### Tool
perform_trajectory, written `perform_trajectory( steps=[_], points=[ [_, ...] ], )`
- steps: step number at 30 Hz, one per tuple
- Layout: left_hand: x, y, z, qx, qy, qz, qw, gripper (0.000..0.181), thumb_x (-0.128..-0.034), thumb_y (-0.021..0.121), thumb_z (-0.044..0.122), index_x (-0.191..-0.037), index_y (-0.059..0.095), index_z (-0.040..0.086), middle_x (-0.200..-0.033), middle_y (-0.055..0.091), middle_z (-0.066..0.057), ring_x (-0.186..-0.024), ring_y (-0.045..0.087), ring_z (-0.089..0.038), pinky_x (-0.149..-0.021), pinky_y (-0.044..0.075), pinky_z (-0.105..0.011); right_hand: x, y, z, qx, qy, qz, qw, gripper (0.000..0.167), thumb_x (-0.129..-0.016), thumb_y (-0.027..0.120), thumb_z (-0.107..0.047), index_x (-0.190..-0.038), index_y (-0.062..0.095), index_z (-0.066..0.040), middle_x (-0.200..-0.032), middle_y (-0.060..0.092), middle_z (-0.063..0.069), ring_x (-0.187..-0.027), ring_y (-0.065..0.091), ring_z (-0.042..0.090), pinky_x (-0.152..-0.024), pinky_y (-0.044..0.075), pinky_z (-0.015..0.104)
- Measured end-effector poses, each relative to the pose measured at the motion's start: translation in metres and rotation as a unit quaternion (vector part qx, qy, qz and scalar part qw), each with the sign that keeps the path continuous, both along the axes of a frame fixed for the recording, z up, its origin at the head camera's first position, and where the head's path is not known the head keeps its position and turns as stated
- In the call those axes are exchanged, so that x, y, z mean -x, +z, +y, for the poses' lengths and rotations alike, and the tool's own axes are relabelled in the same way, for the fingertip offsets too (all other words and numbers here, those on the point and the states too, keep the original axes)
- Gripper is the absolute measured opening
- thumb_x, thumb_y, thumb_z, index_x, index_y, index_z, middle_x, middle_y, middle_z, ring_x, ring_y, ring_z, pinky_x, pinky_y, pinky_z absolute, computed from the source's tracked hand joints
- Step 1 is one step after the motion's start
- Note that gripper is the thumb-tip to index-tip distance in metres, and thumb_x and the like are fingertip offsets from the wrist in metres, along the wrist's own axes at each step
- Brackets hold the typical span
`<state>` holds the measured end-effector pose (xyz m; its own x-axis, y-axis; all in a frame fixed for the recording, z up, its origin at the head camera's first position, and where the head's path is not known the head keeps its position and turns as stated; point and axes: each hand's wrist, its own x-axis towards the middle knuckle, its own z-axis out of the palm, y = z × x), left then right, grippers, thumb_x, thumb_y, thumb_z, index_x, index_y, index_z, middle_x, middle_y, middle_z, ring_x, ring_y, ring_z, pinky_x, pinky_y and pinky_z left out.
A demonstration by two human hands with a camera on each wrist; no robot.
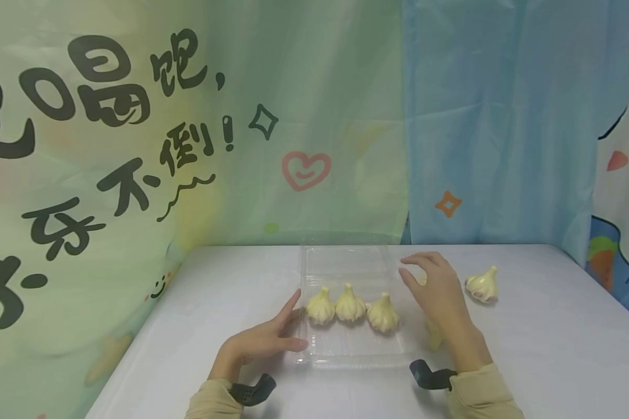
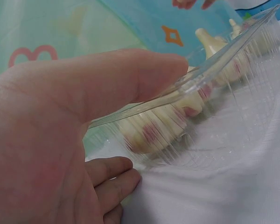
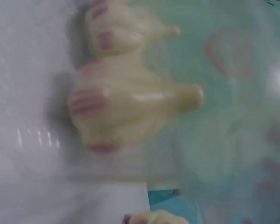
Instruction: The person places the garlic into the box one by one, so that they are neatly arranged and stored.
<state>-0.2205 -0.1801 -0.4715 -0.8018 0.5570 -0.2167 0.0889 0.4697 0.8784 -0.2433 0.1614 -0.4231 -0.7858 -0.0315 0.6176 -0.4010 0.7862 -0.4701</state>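
Note:
Three pale garlic bulbs (image 1: 350, 305) sit in a row in a clear plastic container (image 1: 346, 349), stems upward. At the container's left side is my left hand (image 1: 262, 340); its thumb (image 2: 144, 72) rests on the rim, while the other fingers (image 2: 113, 189) lie outside the wall. My right hand (image 1: 440, 294) hovers by the container's right side, thumb and index finger apart, with no object plainly held. Something pale yellow (image 1: 434, 336) is partly hidden beside the right wrist, and another pale patch shows behind the fingers. The right wrist view shows garlic bulbs (image 3: 126, 105) blurrily through plastic.
A separate garlic bulb (image 1: 483, 285) lies on the white tabletop (image 1: 545, 349), right of the right hand. The container's clear lid section (image 1: 346, 260) extends toward the back. A printed curtain (image 1: 314, 116) hangs behind the table.

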Motion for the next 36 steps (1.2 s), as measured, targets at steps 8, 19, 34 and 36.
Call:
perform_trajectory(
  steps=[8, 19, 34, 36],
  points=[
    [0.0, -0.001, 0.001, -0.008, 0.002, -0.008, 0.9999, 0.104, -0.0837, 0.068, 0.046, -0.15, -0.012, 0.041, -0.158, 0.015, -0.018, -0.147, 0.009, -0.037, -0.115, 0.012, -0.059, -0.003, 0.007, 0.032, 0.039, -0.023, -0.03, 0.9985, 0.024, -0.092, 0.062, -0.022, -0.107, 0.069, -0.005, -0.114, 0.059, 0.019, -0.11, 0.054, 0.04, -0.09, 0.043, 0.056],
    [0.0, -0.001, 0.0, -0.011, -0.004, -0.004, 0.9999, 0.104, -0.0844, 0.067, 0.046, -0.151, -0.013, 0.036, -0.158, 0.015, -0.019, -0.146, 0.011, -0.037, -0.116, 0.014, -0.056, -0.001, 0.0, 0.083, 0.055, -0.111, -0.103, 0.987, 0.04, -0.096, 0.054, -0.031, -0.124, 0.06, -0.003, -0.129, 0.05, 0.028, -0.12, 0.044, 0.048, -0.097, 0.033, 0.064],
    [0.0, -0.001, -0.002, -0.02, 0.003, -0.018, 0.9996, 0.104, -0.084, 0.069, 0.043, -0.15, -0.011, 0.039, -0.158, 0.014, -0.019, -0.146, 0.012, -0.036, -0.116, 0.015, -0.057, 0.003, -0.025, 0.112, 0.161, -0.199, -0.197, 0.9464, 0.077, -0.095, 0.052, -0.037, -0.152, 0.011, -0.005, -0.14, 0.031, 0.032, -0.126, 0.038, 0.048, -0.1, 0.036, 0.06],
    [0.0, -0.001, -0.002, -0.022, 0.003, -0.019, 0.9996, 0.104, -0.0841, 0.069, 0.042, -0.151, -0.011, 0.038, -0.158, 0.013, -0.019, -0.146, 0.012, -0.036, -0.116, 0.015, -0.056, 0.004, -0.03, 0.114, 0.16, -0.204, -0.209, 0.943, 0.079, -0.095, 0.051, -0.037, -0.152, 0.009, -0.002, -0.139, 0.03, 0.033, -0.126, 0.038, 0.048, -0.101, 0.037, 0.059]
  ],
)
